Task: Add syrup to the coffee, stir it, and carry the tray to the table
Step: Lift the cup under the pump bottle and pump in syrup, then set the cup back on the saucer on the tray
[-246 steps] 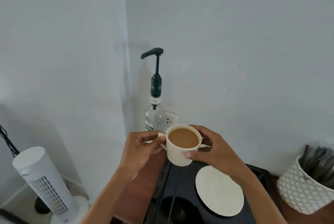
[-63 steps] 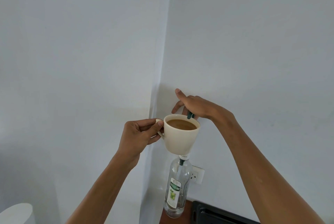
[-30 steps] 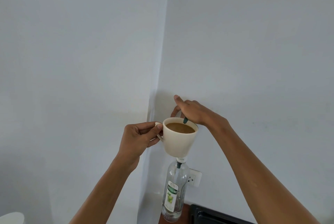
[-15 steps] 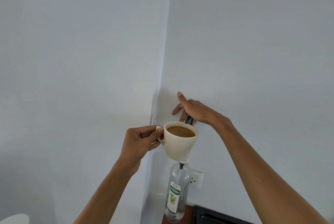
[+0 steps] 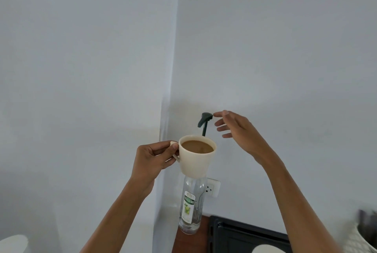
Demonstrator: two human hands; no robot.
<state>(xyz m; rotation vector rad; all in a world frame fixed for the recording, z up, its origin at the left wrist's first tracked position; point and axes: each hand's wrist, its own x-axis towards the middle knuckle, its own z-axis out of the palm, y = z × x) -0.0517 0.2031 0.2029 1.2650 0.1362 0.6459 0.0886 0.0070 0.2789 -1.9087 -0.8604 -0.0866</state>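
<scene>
My left hand (image 5: pixel 153 156) pinches the handle of a cream cup (image 5: pixel 195 163) full of milky coffee and holds it up in front of the wall corner. Behind the cup stands a clear glass syrup bottle (image 5: pixel 189 207) with a green label; its dark pump head (image 5: pixel 205 119) sticks up above the cup's rim, and the cup hides the bottle's neck. My right hand (image 5: pixel 236 130) hovers just right of the pump head, fingers spread, touching nothing. The black tray (image 5: pixel 234 236) shows at the bottom, with a white saucer's edge (image 5: pixel 267 249) on it.
A wall socket (image 5: pixel 213 187) sits behind the bottle. A white patterned pot (image 5: pixel 363 240) with dark sticks stands at the bottom right. The top of a white tower fan (image 5: pixel 12 243) shows at the bottom left. The brown countertop (image 5: pixel 191 242) lies under the bottle.
My right hand has come off the pump head and opened to its right; the pump has risen to full height. The cup sits slightly lower below the nozzle.
</scene>
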